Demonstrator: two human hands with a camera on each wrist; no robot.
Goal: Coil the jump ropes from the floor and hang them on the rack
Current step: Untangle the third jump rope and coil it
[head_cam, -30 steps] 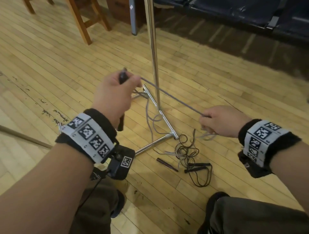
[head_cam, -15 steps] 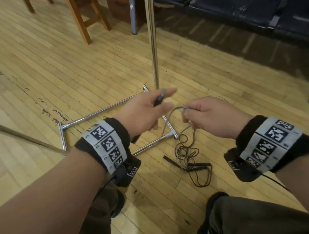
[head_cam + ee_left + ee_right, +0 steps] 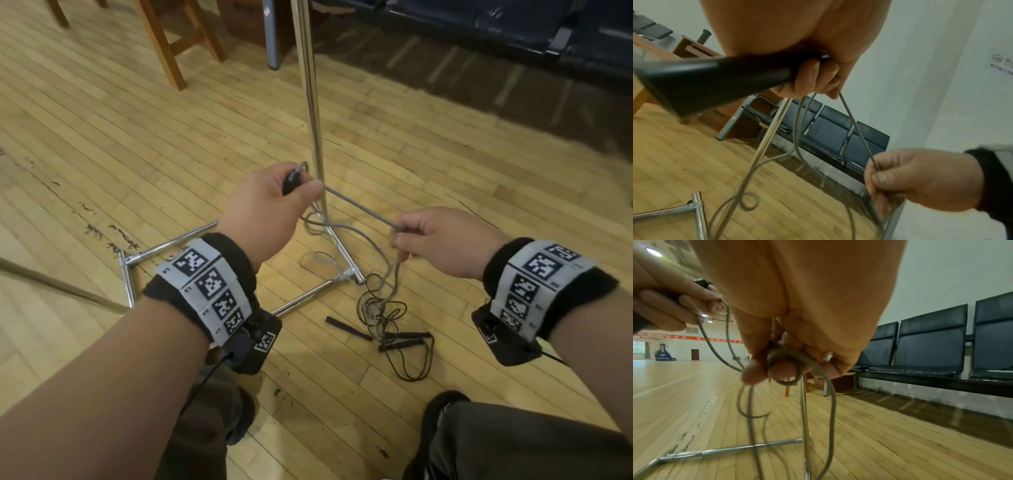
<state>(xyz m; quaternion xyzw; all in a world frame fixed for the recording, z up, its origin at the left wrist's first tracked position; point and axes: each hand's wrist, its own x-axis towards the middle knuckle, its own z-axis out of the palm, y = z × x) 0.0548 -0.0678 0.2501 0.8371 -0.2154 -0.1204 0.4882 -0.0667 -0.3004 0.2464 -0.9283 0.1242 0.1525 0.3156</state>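
left hand (image 3: 270, 205): curling tight around the smooth black cylindrical handle (image 3: 715, 78) of the thin grey cord jump rope (image 3: 359, 209); handle tip is poking out at the knuckles, butt end is sticking out under the palm toward the wrist camera; the fingers are also trapping cord strands that are dropping below the fist.
right hand (image 3: 445, 243): thumb and curled fingers pinching the grey cord, with a small round loop wrapping across the fingertips (image 3: 785, 369) in the right wrist view.
grey rope: one straight taut span is running from the left fist at 10 o'clock down to the right hand at 4 o'clock; slack is hanging below both hands in curly, kinked loops, trailing across the rack base to the floor.
second rope: thin dark cord jump rope (image 3: 407, 342) with matte black stick handles is lying tangled on the floor at 6 o'clock of the right hand, beside the base corner, untouched.
rack: shiny chrome tubular rack (image 3: 310, 85), round upright pole is rising just behind the left hand; square tube base is resting flat on the floor.
floor: glossy pale wooden plank floor (image 3: 102, 120), scuffed with dark marks at 9 o'clock.
background: row of dark padded bench seats (image 3: 931, 344) on a metal frame is standing along the wall at 1 o'clock; wooden chair legs (image 3: 164, 41) at 11 o'clock.
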